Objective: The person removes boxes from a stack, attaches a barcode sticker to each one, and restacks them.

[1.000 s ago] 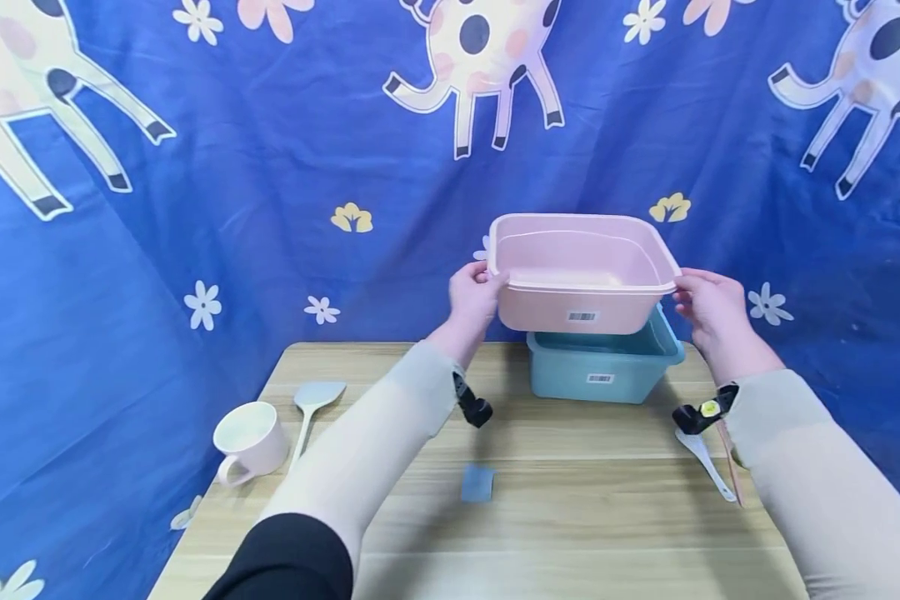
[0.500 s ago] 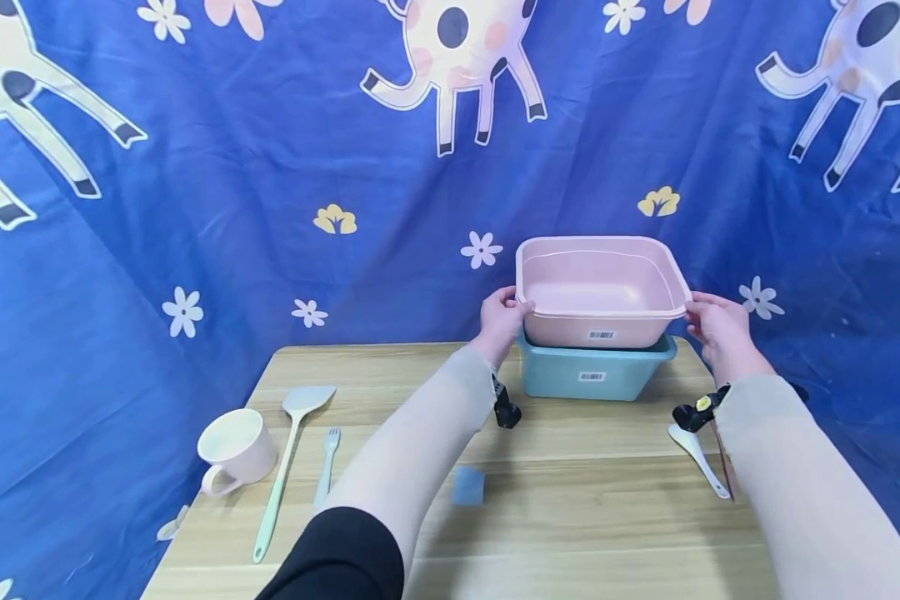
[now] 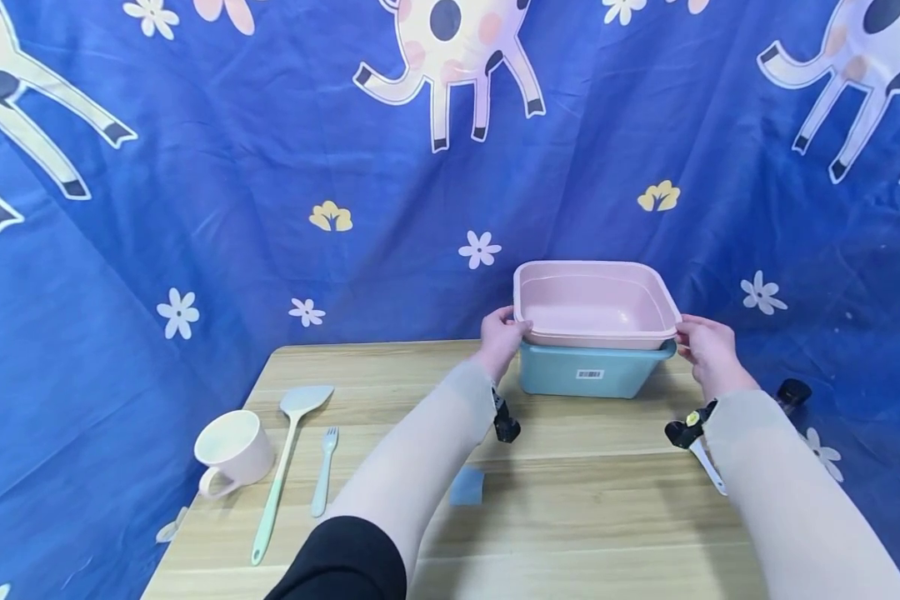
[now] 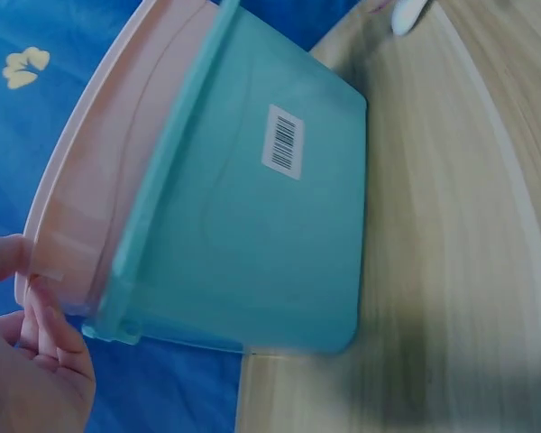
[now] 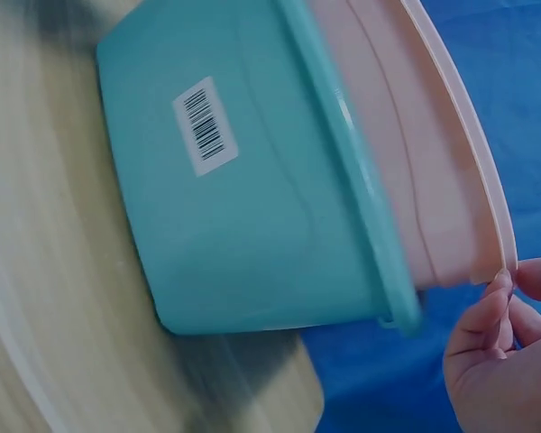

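A pink plastic basin point(image 3: 592, 304) sits partly inside a teal basin point(image 3: 588, 371) of similar shape at the back right of the table. My left hand point(image 3: 501, 340) pinches the pink rim at its left end, thumb on top. At the other end my right hand point(image 3: 708, 354) pinches the same rim. Both wrist views show a band of pink wall point(image 4: 117, 171) standing above the teal rim, so the upper basin is only part-way down. The teal basin rests on the wooden table and bears a barcode label point(image 5: 206, 126).
On the left lie a white mug point(image 3: 234, 454), a spatula with a green handle point(image 3: 273, 508) and a light blue fork point(image 3: 325, 475). A small blue square point(image 3: 467, 486) lies mid-table. A white spoon point(image 3: 708, 468) is partly hidden by the right wrist. Behind hangs a blue patterned cloth point(image 3: 390, 275).
Both hands have lowered the pink basin from above the teal one into it. Its front barcode label has dropped out of sight behind the teal wall.
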Demonstrator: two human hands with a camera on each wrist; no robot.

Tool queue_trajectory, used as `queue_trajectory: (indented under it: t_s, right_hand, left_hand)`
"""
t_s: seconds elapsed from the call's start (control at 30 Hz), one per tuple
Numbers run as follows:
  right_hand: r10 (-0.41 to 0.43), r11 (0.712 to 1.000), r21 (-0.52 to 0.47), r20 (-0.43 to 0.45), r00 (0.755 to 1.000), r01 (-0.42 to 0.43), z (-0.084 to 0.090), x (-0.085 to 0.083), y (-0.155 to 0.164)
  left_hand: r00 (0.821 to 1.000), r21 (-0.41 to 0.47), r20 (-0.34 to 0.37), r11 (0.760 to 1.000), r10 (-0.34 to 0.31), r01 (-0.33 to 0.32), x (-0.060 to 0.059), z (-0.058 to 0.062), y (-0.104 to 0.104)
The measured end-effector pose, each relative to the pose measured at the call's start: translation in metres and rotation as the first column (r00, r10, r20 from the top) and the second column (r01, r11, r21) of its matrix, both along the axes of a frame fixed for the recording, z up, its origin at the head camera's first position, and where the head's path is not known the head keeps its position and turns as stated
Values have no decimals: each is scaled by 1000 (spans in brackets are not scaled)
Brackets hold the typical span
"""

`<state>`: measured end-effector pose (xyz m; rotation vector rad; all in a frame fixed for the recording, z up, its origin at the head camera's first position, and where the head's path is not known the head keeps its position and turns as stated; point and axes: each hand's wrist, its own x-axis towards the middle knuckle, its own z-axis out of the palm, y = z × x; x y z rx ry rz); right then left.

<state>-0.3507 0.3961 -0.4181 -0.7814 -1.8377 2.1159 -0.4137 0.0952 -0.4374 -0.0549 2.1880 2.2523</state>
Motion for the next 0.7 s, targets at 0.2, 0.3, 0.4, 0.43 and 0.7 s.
queue_trajectory:
  t_s: [0.2, 0.3, 0.4, 0.43, 0.7]
  right_hand:
    - [39, 998, 41, 59, 998, -42, -13, 4, -7]
    - [58, 996, 63, 87, 994, -64, -18, 7, -7]
    - [77, 992, 93, 82, 994, -84, -21, 7, -7]
    - [83, 989, 113, 77, 994, -92, -22, 8, -8]
    - [91, 956, 270, 89, 992, -112, -20, 12, -14]
  left_hand:
    - [1000, -23, 28, 1000, 12, -11, 7, -7, -6]
    - [1000, -47, 23, 999, 8, -7, 11, -10, -10]
    - [1000, -107, 18, 994, -4, 6, 13, -12, -13]
    - [1000, -153, 10, 988, -7, 9, 14, -12, -15]
    - [996, -431, -8, 899, -91, 79, 15, -9, -18]
